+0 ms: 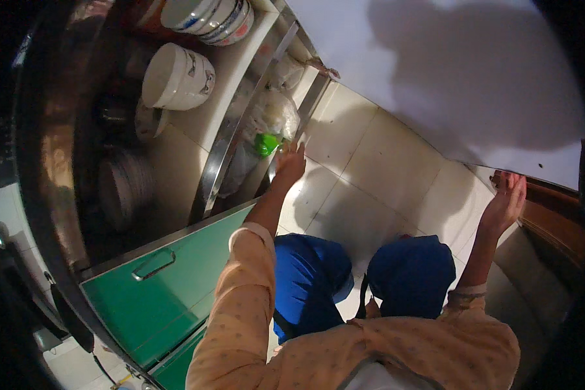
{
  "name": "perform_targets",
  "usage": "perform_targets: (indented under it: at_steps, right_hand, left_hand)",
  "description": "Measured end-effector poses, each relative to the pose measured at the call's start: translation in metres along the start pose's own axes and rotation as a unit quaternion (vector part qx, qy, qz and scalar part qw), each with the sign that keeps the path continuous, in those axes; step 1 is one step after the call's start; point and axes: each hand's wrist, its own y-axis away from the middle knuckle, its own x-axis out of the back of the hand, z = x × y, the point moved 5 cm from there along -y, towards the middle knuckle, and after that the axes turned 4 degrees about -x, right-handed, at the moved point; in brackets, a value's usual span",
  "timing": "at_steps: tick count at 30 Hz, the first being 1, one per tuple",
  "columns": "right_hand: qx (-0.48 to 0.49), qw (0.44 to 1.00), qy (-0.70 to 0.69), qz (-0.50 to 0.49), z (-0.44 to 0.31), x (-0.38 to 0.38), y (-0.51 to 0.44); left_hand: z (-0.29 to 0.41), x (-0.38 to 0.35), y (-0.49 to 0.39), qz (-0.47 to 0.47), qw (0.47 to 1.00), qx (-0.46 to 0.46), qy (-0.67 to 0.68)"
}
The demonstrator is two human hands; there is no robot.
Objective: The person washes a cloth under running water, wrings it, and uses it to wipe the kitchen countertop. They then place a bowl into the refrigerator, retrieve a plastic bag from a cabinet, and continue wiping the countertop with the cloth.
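Observation:
My left hand [291, 160] reaches to the cabinet's lower level with its fingers spread. Its fingertips are beside a bright green plastic bundle [267, 144]; whether they touch it I cannot tell. Clear plastic bags [275, 112] with pale contents lie just beyond the bundle. My right hand [509, 200] is raised at the near edge of a white flat surface [473, 97], its fingers curled against that edge and partly hidden. Brown wooden panelling [555, 214] sits just beside this hand.
Inside the cabinet, a white container [180, 78], stacked bowls [214, 22] and a stack of plates [126, 187] stand on the upper shelf [187, 151]. A metal rail [243, 117] runs along the shelf front. The green cabinet door [175, 287] has a metal handle [153, 263]. Pale tiles [370, 161] cover the floor.

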Motion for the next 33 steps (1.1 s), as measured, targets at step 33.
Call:
perform_targets:
  at_steps: [33]
  right_hand:
    - [-0.346,0.696,0.176,-0.603,0.211,-0.213,0.149]
  left_hand:
    - [-0.171,0.039,-0.073,0.108,0.926,0.303,0.2]
